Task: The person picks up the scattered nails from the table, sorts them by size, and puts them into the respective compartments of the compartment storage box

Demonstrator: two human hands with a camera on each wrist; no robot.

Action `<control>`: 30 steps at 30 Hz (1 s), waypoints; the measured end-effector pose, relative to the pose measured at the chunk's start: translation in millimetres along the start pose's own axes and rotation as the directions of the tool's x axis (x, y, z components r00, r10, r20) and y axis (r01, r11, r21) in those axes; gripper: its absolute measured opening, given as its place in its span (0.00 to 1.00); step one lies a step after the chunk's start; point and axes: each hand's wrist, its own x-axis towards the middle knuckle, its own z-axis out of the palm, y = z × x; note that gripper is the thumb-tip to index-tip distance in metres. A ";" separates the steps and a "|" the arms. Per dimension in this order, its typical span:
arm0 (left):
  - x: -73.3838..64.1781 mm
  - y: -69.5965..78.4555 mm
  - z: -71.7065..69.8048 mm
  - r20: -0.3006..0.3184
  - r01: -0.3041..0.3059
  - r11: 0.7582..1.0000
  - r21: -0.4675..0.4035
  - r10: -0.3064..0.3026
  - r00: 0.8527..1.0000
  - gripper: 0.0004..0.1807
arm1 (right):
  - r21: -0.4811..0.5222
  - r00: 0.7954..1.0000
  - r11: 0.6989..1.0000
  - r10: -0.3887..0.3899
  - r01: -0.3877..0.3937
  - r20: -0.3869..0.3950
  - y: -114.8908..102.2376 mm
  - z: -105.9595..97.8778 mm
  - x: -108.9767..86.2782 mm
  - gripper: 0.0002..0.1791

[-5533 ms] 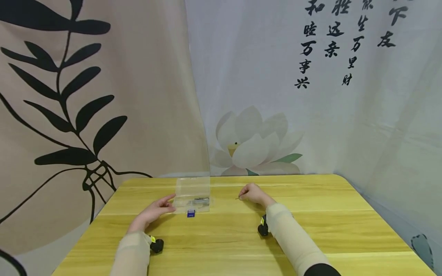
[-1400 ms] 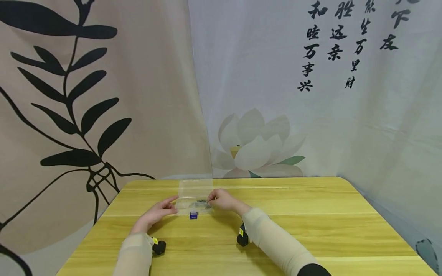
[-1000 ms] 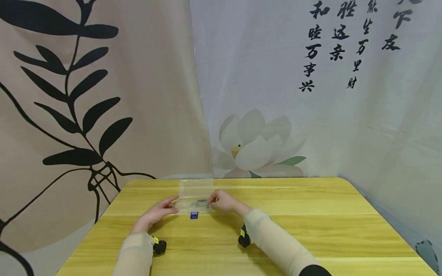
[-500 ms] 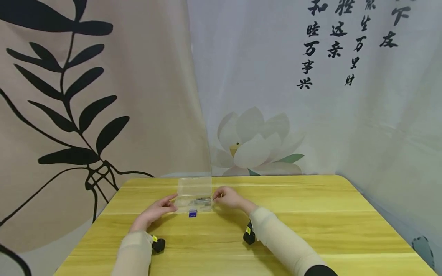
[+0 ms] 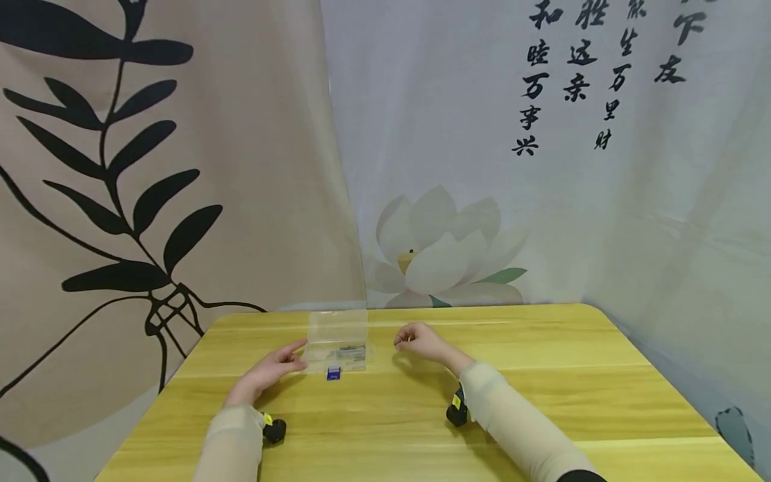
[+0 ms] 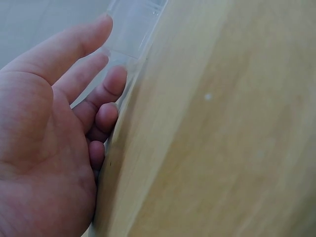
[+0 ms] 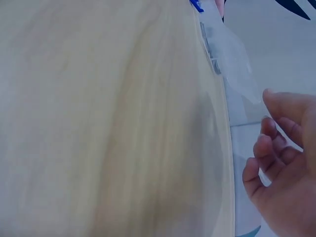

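A clear plastic case (image 5: pixel 337 327) with its lid raised stands toward the table's far edge. Small thin grey pieces (image 5: pixel 352 351) lie in its right part, too small to identify. A blue latch (image 5: pixel 333 373) shows at its front. My left hand (image 5: pixel 268 371) is at the case's left side, thumb and forefinger extended; in the left wrist view the thumb tip is against the clear plastic. To the right of the case, my right hand (image 5: pixel 424 343) hovers over the table. Its fingers (image 7: pixel 264 148) are loosely bent in the right wrist view, with nothing visible between thumb and forefinger.
The wooden table (image 5: pixel 373 428) spreads out in front of the case and to its right. Behind it hangs a printed cloth (image 5: pixel 283 167) with plants and characters. Black wrist cameras (image 5: pixel 456 410) sit under both forearms.
Earlier my right hand pinched a thin dark piece right of the case, then reached to the case's right part. It has since drawn back rightward, with no piece visible. The left hand stays put.
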 end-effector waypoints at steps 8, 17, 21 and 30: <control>-4.2 1.1 3.8 0.014 -0.001 1.000 -0.014 0.002 1.000 0.36 | 0.030 1.000 0.999 0.020 -0.020 0.006 8.5 -0.5 -12.3 0.06; -2.2 -0.5 -1.4 0.006 -0.017 1.000 -0.002 0.017 1.000 0.36 | 0.032 1.000 0.999 0.024 -0.024 -0.016 6.8 -8.2 -12.9 0.08; -2.7 -3.6 -2.5 0.005 -0.004 1.000 0.009 0.004 1.000 0.37 | 0.022 0.999 0.999 0.033 -0.033 -0.012 10.5 -11.2 -15.5 0.10; -3.5 -4.3 -3.1 -0.007 0.007 1.000 -0.007 -0.007 1.000 0.35 | 0.045 0.993 0.995 0.093 -0.090 -0.075 27.5 -28.6 -28.1 0.14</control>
